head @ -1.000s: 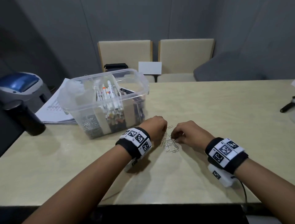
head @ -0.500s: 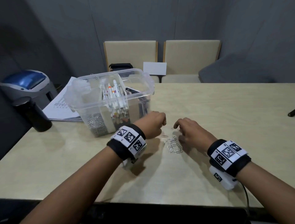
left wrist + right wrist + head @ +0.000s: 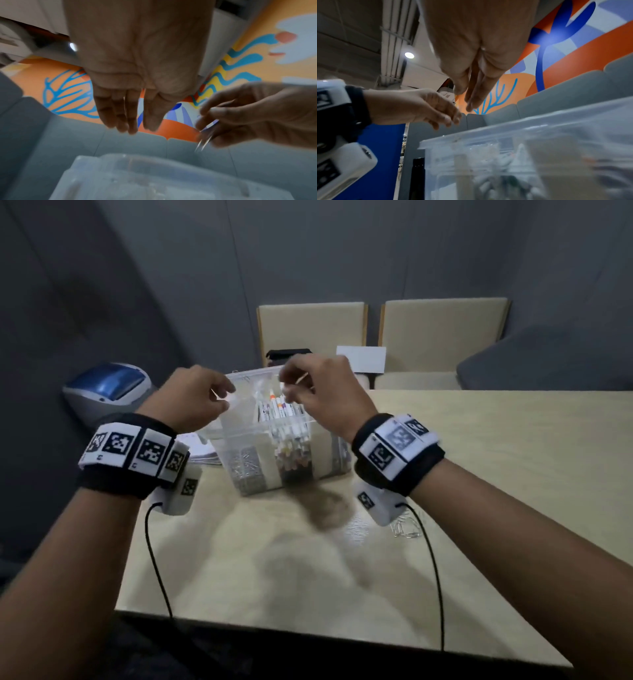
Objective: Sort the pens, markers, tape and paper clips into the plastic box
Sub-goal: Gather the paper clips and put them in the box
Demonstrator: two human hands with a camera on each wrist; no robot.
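Both hands hover over the clear plastic box (image 3: 329,463). My left hand (image 3: 222,398) is above its left end, fingers loose and nothing in them (image 3: 132,125). My right hand (image 3: 291,388) is over the middle and pinches a few thin metal paper clips (image 3: 204,143) between thumb and fingers. Inside the box, markers (image 3: 284,419) stand in the middle compartment and a heap of paper clips (image 3: 246,470) fills the left one. A small pile of loose paper clips (image 3: 406,529) lies on the table, partly hidden behind my right wrist camera.
The beige table (image 3: 496,474) stretches right of the box. A stack of papers (image 3: 198,451) lies left of the box, with a blue-and-grey machine (image 3: 106,392) behind it. Two beige chairs (image 3: 311,333) and a white card (image 3: 361,359) are at the far edge.
Both hands have lifted from the clip pile on the table and moved up and left to above the box. The right hand carries clips; the left hand's fingers have loosened.
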